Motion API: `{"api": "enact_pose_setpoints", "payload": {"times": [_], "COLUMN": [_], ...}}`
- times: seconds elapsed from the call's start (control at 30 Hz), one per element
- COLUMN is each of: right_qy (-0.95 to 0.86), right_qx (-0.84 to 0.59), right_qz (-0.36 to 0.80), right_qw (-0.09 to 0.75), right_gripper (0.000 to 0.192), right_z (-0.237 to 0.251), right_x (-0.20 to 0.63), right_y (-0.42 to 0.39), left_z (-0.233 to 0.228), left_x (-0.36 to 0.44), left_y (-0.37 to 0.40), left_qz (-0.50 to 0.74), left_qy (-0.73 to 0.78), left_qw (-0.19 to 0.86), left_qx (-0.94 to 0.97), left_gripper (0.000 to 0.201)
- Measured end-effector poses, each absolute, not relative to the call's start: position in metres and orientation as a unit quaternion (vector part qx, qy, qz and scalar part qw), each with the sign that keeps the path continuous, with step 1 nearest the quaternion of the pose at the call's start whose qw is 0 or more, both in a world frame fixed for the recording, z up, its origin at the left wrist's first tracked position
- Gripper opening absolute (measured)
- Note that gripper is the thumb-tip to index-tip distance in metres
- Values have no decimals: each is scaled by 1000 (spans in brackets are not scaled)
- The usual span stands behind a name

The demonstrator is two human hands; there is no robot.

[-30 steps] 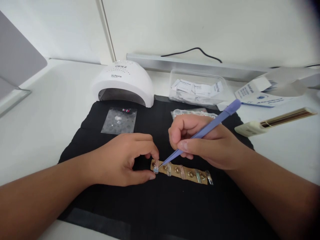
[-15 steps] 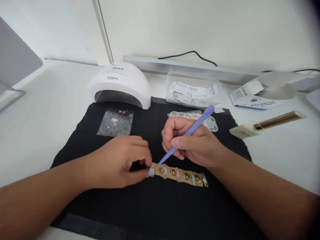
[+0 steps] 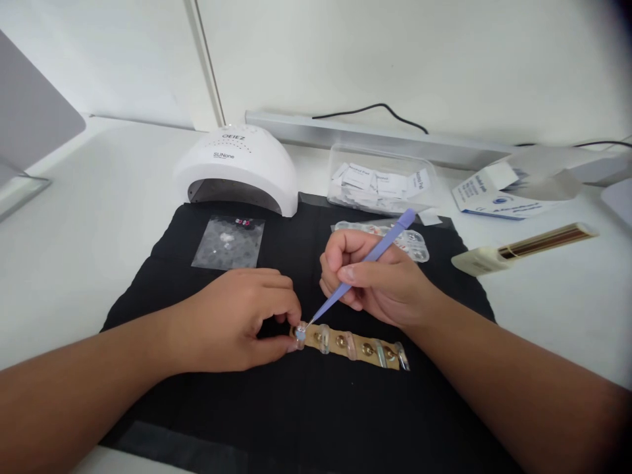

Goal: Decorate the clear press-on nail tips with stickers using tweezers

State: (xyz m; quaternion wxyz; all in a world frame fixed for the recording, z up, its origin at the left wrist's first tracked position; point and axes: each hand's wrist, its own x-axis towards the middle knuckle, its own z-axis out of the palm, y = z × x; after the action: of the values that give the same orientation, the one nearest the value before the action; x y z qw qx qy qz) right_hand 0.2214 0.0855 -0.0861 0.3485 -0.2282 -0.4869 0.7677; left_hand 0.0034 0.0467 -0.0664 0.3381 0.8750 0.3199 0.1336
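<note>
My left hand [image 3: 237, 319] pinches the end nail tip [image 3: 299, 332] on a tan strip [image 3: 353, 345]; my right hand [image 3: 382, 283] touches it with a purple tool [image 3: 363, 263].

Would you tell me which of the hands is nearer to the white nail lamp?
Left. The left hand lies just in front of the nail lamp; the right hand sits farther off to its right.

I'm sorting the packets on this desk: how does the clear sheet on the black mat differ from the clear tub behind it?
The clear sheet lies flat on the black mat; the clear tub stands off the mat, on the white table. The sheet carries small specks and a few coloured dots near its top edge; the tub holds loose white printed sachets. Both are see-through, and neither hand touches them.
</note>
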Motion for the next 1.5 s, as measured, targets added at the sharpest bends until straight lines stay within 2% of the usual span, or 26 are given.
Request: {"api": "enact_pose_setpoints", "payload": {"times": [0.3, 0.57, 0.8, 1.1, 1.5], "right_qy": [-533, -577, -603, -628, -615], "right_qx": [-227, -267, -303, -319, -331], "right_qz": [731, 711, 682, 653, 664], "right_qw": [360, 300, 280, 278, 266], "right_gripper": [5, 3, 3, 8, 5], "right_z": [-77, -65, -59, -56, -57], "right_x": [225, 223, 222, 222, 222], "right_y": [87, 77, 75, 73, 75], "left_z": [-65, -67, -67, -66, -66], "left_x": [2, 0, -1, 1, 0], "left_y": [45, 45, 46, 46, 46], "left_qz": [140, 173, 195, 194, 192], "left_qy": [319, 310, 281, 288, 288], "left_qw": [334, 353, 359, 360, 353], "left_qx": [876, 866, 868, 866, 869], "left_gripper": [10, 25, 18, 22, 17]}}
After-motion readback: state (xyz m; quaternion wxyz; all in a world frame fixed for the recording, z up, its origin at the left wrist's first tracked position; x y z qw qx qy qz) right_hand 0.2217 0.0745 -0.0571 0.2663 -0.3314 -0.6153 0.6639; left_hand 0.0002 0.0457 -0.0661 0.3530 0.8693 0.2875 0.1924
